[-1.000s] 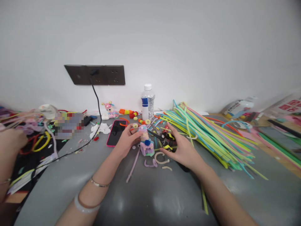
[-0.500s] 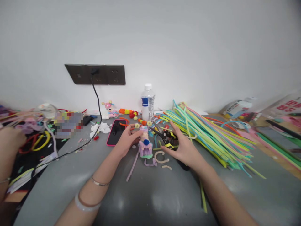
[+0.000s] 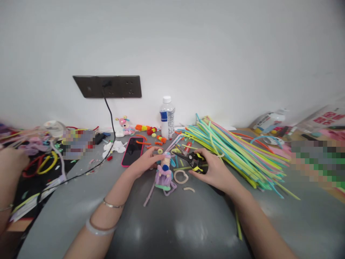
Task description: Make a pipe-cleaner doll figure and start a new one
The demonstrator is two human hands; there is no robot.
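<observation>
Our left hand pinches the small fuzzy figure at its upper end, in the middle of the grey tabletop; we can't tell whether its green base touches the surface. Our right hand grips the black-and-yellow cutters by their handles, the blades pointing toward the figure across a narrow gap. The widest room lies nearest us, between our forearms, where the grey surface runs down to the frame's edge. Beyond our hands it is tight: the bottle stands upright near the wall, with orange scraps beside it. On the left, the pink-edged phone lies close by our wrist; on the right, the bundle of fuzzy stems hems in our knuckles (its ends fan out well past them). A cream ring sits just below the blades.
</observation>
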